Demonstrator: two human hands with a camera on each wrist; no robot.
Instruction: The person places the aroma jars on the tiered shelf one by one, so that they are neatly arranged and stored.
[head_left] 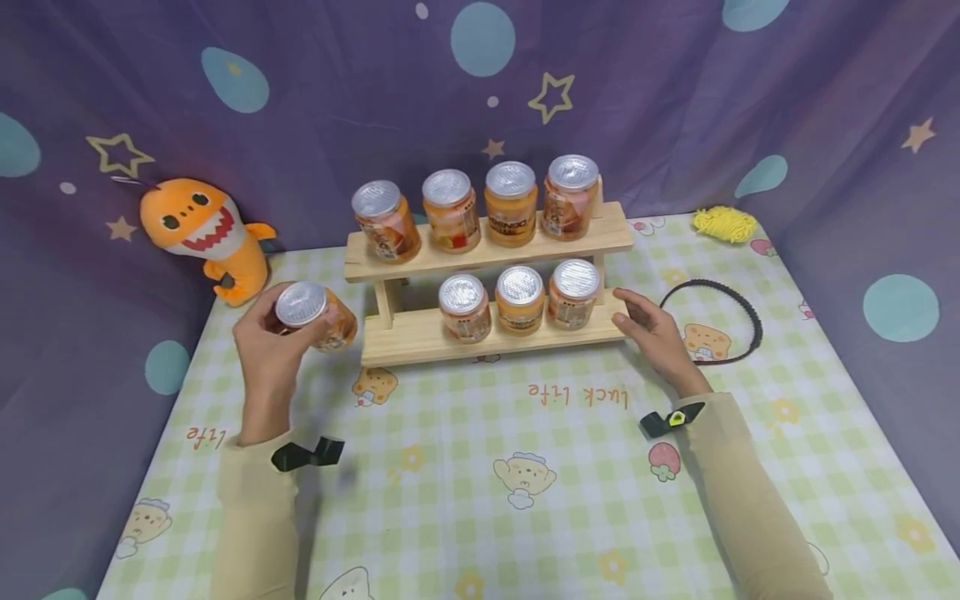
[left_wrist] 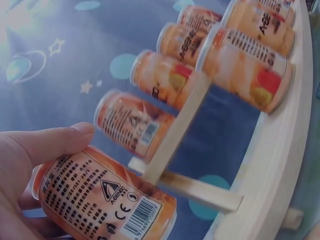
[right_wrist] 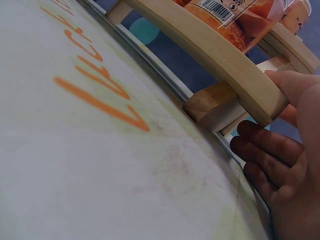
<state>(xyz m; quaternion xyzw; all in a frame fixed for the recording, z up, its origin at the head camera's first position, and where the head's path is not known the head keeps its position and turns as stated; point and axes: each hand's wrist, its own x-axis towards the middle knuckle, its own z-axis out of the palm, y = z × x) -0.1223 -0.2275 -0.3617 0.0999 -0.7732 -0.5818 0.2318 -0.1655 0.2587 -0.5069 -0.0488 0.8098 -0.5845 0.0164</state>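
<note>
My left hand grips a jar with a silver lid and orange label, raised left of a two-step wooden rack. Up close in the left wrist view, the jar's printed text and barcode face the camera, and the thumb lies along its side. At the right end of the rack's lower step, my right hand holds the board's end. From the right wrist, one digit shows on the board and the other fingers below it. Three similar jars stand on the lower step.
Several more jars line the upper step. An orange plush shark sits at the back left. To the right lie a black hoop and a yellow yarn bundle. A checked cloth covers the table, with purple curtains behind.
</note>
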